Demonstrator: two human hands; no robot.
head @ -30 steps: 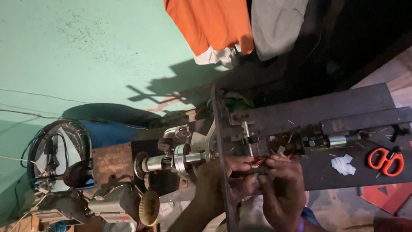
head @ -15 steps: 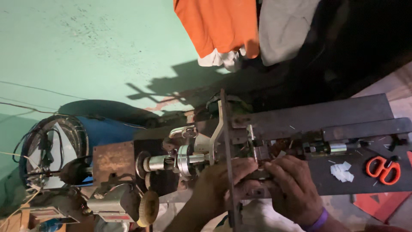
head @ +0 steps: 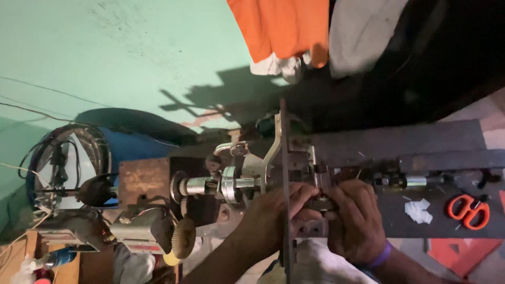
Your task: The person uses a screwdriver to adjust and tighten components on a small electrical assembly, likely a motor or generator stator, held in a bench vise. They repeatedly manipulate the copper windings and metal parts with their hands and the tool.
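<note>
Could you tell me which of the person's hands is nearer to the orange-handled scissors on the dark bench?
Right. The right hand works at the machine part nearest the orange-handled scissors, apart from them. The left hand sits beyond it, farther away, by the upright metal plate.

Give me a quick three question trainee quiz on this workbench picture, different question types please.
1. True or false: the orange-handled scissors lie on the dark bench top, away from both hands.
2. Which hand wears the purple wristband? A) left B) right
3. Fill in: both hands grip a small dark metal part beside the upright metal ____.

Key: 1 true; 2 B, the right hand, not the left hand; 3 plate.
</note>
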